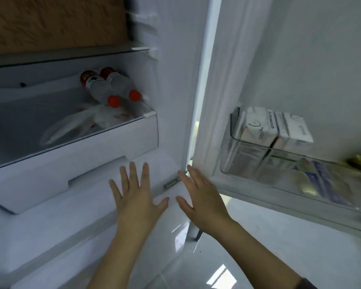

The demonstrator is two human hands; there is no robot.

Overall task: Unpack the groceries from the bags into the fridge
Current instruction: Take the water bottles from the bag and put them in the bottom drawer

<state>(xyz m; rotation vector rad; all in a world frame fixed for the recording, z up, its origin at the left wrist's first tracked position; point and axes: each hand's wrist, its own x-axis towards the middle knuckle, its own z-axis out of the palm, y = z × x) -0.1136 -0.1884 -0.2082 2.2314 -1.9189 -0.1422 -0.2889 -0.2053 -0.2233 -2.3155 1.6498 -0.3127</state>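
A person's left grip (pixel 136 197) and right grip (pixel 202 202), both wide, fingers spread and holding nothing, are at the foot of the open fridge (pixel 175 80), just below its drawer (pixel 71 161). Two red-capped bottles (pixel 106 88) lie higher inside, well apart from both. Cartons (pixel 273 130) stand in the door shelf (pixel 256 176). The packets (pixel 321 184) beside them are too blurred to read.

White rules the fridge (pixel 175 80) I face, drawer (pixel 81 155) included. Two pale bottles (pixel 111 86) show bright red caps (pixel 114 101) and dark red bands (pixel 87 77). The cartons (pixel 275 128) are white with grey print, their door bin (pixel 248 163) clear, and the panel (pixel 56 21) above is mottled brown.
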